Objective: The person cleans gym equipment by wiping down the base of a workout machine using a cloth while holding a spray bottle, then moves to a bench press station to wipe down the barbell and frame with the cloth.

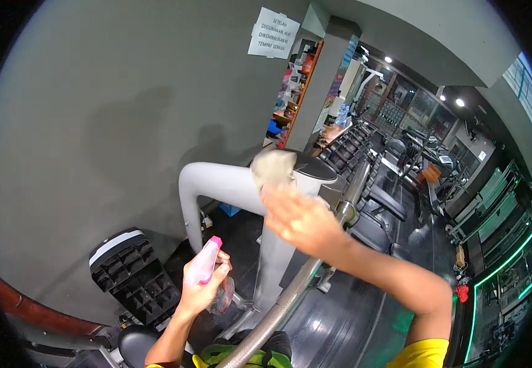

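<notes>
Your half-closed right hand (298, 219) holds cloth (273, 168); press flat against the frame (222, 178) beyond. Left hand (198, 295) clasps the spray bottle (204, 262).

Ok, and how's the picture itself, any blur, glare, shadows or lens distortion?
Head view: the right hand and pale cloth look motion-blurred, the left hand with its pink-topped bottle sharper; soft shadows on the grey wall; glare on the dark floor and bright ceiling lights; wide-lens bending, with black corners.
</notes>
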Available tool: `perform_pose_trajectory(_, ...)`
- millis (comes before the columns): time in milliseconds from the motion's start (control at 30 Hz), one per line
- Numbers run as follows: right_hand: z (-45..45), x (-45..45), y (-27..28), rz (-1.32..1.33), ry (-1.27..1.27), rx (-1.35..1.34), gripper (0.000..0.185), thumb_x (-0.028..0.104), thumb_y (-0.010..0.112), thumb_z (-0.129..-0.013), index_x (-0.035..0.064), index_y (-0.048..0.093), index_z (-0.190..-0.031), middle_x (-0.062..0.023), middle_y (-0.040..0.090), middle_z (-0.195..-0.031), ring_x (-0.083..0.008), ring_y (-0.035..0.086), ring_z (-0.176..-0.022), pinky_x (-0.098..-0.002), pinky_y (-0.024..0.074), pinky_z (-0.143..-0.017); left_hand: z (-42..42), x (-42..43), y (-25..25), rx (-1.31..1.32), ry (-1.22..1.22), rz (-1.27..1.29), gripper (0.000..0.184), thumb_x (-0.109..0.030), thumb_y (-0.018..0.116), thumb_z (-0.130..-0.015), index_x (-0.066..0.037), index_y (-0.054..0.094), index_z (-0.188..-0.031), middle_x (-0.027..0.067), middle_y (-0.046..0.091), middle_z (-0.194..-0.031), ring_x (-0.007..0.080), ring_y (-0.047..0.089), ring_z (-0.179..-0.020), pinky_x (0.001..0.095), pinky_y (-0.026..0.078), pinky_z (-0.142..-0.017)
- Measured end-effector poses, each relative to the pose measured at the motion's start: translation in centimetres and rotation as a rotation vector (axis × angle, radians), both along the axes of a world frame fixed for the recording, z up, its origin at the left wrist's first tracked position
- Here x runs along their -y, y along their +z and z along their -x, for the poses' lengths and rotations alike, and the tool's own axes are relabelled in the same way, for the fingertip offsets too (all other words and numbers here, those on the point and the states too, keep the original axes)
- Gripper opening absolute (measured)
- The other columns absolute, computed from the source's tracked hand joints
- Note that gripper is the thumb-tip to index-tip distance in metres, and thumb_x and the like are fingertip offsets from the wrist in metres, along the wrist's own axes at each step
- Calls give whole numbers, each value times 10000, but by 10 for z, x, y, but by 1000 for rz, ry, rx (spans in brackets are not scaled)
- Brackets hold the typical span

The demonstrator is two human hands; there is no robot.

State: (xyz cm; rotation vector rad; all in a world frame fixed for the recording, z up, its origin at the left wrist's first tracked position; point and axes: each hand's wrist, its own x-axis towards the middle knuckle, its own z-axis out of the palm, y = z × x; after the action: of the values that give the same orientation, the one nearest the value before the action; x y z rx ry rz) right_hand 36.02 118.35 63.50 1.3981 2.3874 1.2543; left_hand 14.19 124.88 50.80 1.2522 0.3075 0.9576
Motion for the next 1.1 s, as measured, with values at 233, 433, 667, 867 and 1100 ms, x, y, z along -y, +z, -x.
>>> perform_pose_trajectory(233, 5, 2, -37, 746, -65, -635, 177, 86, 536, -793, 120, 622, -944, -76, 627, -990, -274, 638, -877, -379, 528, -724, 3, 1, 4, -61, 3, -121, 196, -62, 621, -853, 43, 572, -1010, 97, 605, -871, 109, 581, -700, 261, 504, -632)
perform_pose_trajectory(433, 26, 9, -7, 579, -15, -988, 343, 8, 534, -746, 112, 624, -1060, -109, 606, -950, -304, 612, -873, -409, 498, -746, -3, -6, 27, -31, -35, -614, 244, -97, 658, -761, -43, 685, -997, 239, 433, -1339, 400, 272, -1351, 473, 270, -1075)
perform_pose_trajectory(667, 35, 2, -18, 487, 44, -1403, 285, 89, 658, -747, 53, 603, -1024, -130, 629, -940, -287, 616, -887, -369, 471, -843, -17, -8, 30, 2, -149, -754, 259, -114, 666, -786, -26, 667, -1029, 257, 439, -1314, 372, 367, -1293, 437, 312, -1053)
perform_pose_trajectory(867, 47, 40, -6, -10, -77, -1454, 304, 66, 675, -753, 74, 620, -1051, -80, 550, -884, -206, 573, -768, -303, 469, -745, -30, 9, 32, -16, -132, -312, 396, -139, 634, -843, 1, 528, -1198, 123, 551, -1178, 199, 544, -1085, 321, 433, -917)
perform_pose_trajectory(1100, 97, 56, -39, 125, -94, -1236, 790, 140, 692, -723, 5, 313, -1402, -183, 471, -1119, -353, 452, -1074, -429, 424, -888, -43, 14, 62, 72, 206, -231, 462, -114, 640, -871, 35, 469, -1273, 101, 484, -1248, 173, 488, -1137, 283, 384, -952)
